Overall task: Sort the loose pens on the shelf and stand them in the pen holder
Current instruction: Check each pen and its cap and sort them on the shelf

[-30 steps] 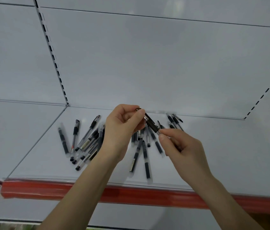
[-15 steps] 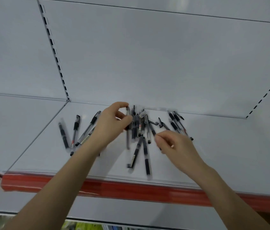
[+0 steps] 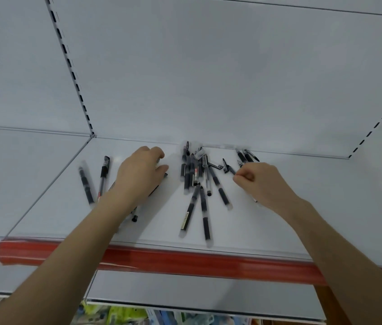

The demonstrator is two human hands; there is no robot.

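Several black-and-clear pens lie loose on the white shelf (image 3: 279, 226). One cluster of pens (image 3: 194, 174) sits mid-shelf against the back panel, with two pens (image 3: 203, 214) fanning toward the front edge. My left hand (image 3: 140, 177) lies with curled fingers over the left group of pens (image 3: 102, 179) and hides several; a dark pen (image 3: 136, 214) runs out from under it. My right hand (image 3: 260, 184) is curled, thumb and forefinger pinching a thin pen (image 3: 230, 168) right of the cluster. No pen holder is in view.
The shelf has a red front strip (image 3: 185, 261) and a white back panel (image 3: 208, 78) with slotted uprights. Three more pens (image 3: 246, 157) lie by the back wall behind my right hand. Colourful goods (image 3: 119, 315) show on a lower shelf.
Both hands held one pen between them a second ago. That pen now seems to lie in the middle cluster. My left hand moved left onto the left group; my right hand dropped to the shelf.
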